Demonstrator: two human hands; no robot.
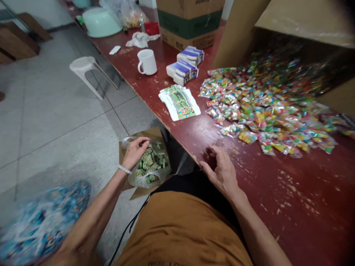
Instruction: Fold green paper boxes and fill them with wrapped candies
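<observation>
Left hand: positioned over the mouth of a clear bag, which lines a floor carton beside the bench. Its fingers are narrow and curled; whether anything is pinched between them cannot be told. Right hand: at the bench edge, thumb and fingers parted, nothing visible between them.

Progress, by judgement: partway. Numerous green printed packets lie in the clear bag and appear finished. Outstanding on the bench are a fanned stack of flat printed cards and a broad spread of candy sachets, the latter running back into a large open carton (no count possible; the sachets overlap heavily).

Orientation: the packets lie jumbled, long axes in mixed directions. The fanned stack runs lengthwise from the far side toward the person, angling slightly right; its cards lie flat, printed face up.
</observation>
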